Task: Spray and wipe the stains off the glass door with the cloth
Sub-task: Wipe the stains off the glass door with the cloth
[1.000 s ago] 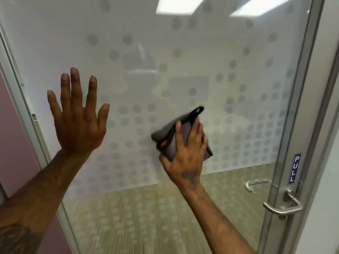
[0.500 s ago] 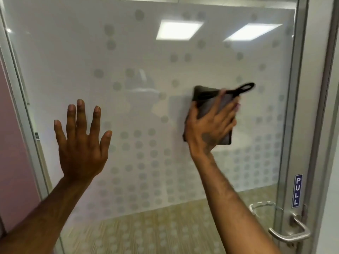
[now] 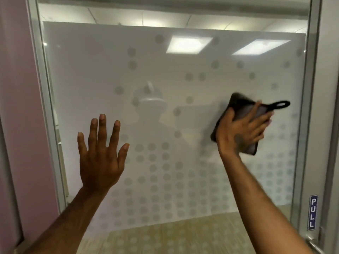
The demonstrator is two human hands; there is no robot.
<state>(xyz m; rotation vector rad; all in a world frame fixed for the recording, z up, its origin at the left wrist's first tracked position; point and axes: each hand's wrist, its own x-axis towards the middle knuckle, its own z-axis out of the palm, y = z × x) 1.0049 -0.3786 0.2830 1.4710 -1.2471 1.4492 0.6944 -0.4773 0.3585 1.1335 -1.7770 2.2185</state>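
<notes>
The glass door fills the view, frosted white with a pattern of grey dots. My right hand presses a dark grey cloth flat against the glass at the right, its hanging loop sticking out toward the door's right edge. My left hand is held up at the lower left with fingers spread, palm toward the glass and holding nothing. No spray bottle is in view. I cannot make out any stains on the glass.
A metal frame runs down the door's right side with a blue PULL sign and a metal handle at the bottom right corner. A pink wall borders the left frame.
My right hand has swept the cloth up and to the right across the glass. The view has tilted upward. My left hand stays spread near the glass.
</notes>
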